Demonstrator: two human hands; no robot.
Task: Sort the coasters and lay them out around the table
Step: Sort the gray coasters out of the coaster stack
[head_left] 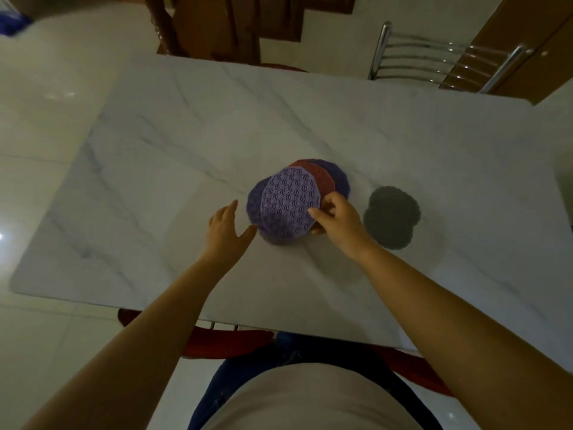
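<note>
Right hand [336, 218] pinches lilac top coaster [290, 203] at its right edge, frame centre | left hand [228, 229] fingers spread, empty, just left of stack | you lift rightward toward grey coasters [392, 217].

A white marble-patterned table [186, 144] with grey veins fills the middle of the view, standing on a glossy pale tiled floor [46, 97]. Beyond its far edge stand a dark wooden chair [214, 29] and, to the right, a chrome chair [434, 57] with horizontal back bars; a red-seated chair [229, 339] is tucked under the near edge
</note>
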